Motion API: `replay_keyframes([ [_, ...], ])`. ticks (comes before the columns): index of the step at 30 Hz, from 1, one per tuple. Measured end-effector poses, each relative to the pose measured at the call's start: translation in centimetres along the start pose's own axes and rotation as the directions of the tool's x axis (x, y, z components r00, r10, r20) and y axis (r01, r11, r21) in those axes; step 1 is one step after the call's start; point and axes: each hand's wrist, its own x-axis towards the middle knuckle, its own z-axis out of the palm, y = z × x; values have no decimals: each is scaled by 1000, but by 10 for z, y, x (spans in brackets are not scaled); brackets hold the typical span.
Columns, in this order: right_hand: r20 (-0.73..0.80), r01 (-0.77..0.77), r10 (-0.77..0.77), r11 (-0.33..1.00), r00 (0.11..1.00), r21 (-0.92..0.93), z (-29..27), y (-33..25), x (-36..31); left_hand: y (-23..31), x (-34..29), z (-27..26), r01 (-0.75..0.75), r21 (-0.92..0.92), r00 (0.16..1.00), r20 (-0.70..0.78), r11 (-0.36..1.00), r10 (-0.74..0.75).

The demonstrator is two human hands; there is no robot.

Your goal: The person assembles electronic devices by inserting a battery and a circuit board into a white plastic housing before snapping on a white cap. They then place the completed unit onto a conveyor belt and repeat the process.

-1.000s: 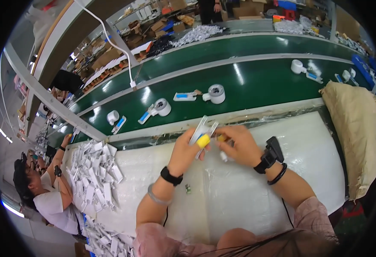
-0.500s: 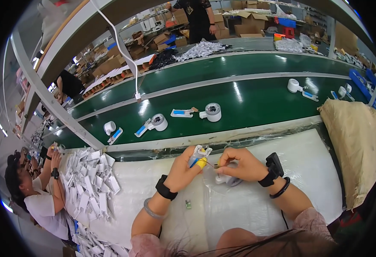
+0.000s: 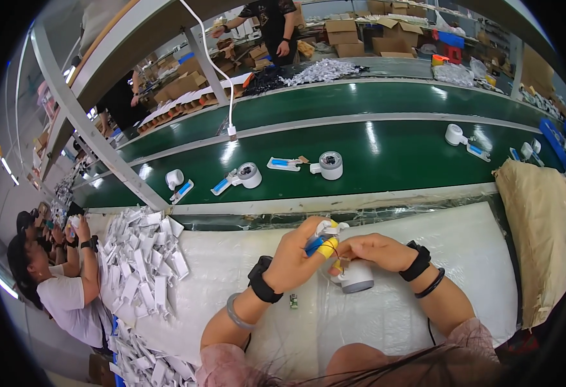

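My left hand (image 3: 297,258) is closed round a narrow white plastic casing (image 3: 332,227) with a blue cylindrical cell (image 3: 314,245) in it. A yellow cover (image 3: 327,248) wraps the thumb tip. Thin dark wires (image 3: 334,253) run from the casing to my right hand (image 3: 381,251), whose thumb and fingertips are pinched together on them. Just below those fingers a round white device head (image 3: 356,276) with a grey rim lies on the padded sheet; the fingers partly hide its neck. A small green circuit board (image 3: 294,300) lies near my left wrist.
White plastic casings (image 3: 144,261) are heaped at the left. Beyond the sheet, a green conveyor belt (image 3: 399,151) carries several round white heads with blue-celled handles. A brown sack (image 3: 534,238) stands at the right. Co-workers sit at the left and stand behind the belt.
Both hands have shifted slightly right in view. My right fingers have come closer to the left hand, and the round head under them shows more fully.
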Motion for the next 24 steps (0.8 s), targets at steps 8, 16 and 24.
replay_keyframes([
  [8,127,14,-18,999,992,40,1,-11,-8,-2,-2,1,11,17,999,32,1000,-11],
  [16,-228,67,-243,807,943,-586,24,-29,-6,-8,-1,1,81,38,996,-51,996,-79],
  [24,-119,77,-702,241,702,-967,25,-16,3,-8,5,3,263,-149,965,65,953,-256],
])
